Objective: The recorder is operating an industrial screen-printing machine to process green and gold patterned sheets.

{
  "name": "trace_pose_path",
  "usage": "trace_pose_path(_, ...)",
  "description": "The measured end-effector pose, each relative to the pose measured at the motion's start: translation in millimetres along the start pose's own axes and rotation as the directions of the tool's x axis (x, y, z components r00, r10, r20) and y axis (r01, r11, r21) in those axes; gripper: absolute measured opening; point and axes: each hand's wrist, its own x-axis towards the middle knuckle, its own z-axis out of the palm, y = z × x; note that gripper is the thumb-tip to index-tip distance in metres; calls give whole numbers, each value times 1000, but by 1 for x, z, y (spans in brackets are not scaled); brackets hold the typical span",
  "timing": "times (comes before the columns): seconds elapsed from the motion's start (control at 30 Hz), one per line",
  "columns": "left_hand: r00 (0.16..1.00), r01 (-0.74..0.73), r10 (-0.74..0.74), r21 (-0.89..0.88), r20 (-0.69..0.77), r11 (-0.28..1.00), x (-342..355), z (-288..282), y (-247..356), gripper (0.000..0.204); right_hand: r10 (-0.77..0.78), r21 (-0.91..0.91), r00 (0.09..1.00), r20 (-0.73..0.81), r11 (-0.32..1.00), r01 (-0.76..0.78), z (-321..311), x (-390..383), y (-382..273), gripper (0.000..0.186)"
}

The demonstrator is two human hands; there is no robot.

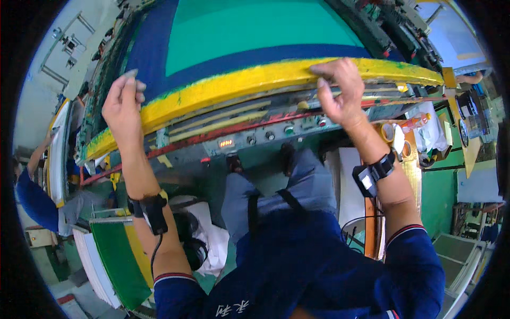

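A screen printing frame with a yellow front bar (239, 81) lies across the machine in front of me. Its mesh is green (255, 32) in the middle, with a dark blue border (146, 50). At the bar's left part, my left hand (123, 101) is raised with loosely bent fingers, holding nothing I can see. My right hand (342, 87) is over the right part of the bar. Its thumb and forefinger are apart, and the forefinger's tip is at the yellow bar; whether it presses on it I cannot tell.
Below the bar runs a control panel (260, 137) with knobs and a lit display. A red rail (186, 142) edges the machine. To the right are tape rolls (388, 132) and a bottle (416, 123). Another person (34, 196) works at the far left.
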Motion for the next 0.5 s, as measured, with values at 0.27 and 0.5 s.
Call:
trace_pose_path(0.27,998,-66,67,104,-4,992,-7,4,7,20,-26,38,999,-20,999,26,1,0,1,21)
trace_pose_path(0.5,991,-134,133,199,15,971,-12,3,9,18,-1,54,999,44,999,-2,-9,1,-2,21)
